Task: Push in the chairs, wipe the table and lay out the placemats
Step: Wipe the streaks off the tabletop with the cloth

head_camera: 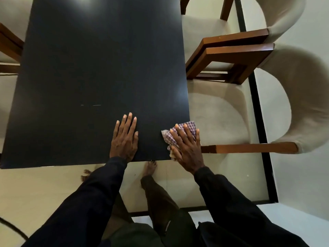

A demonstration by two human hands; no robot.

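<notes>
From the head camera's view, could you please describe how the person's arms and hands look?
Both arms wear long, near-black sleeves: the left sleeve and right sleeve end at the wrists. The left hand and right hand are bare: no gloves, rings or watch visible.

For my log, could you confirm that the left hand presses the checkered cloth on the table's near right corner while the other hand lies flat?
Not quite: the head view shows the right hand pressing the checkered cloth there, and the left hand lies flat on the table.
</notes>
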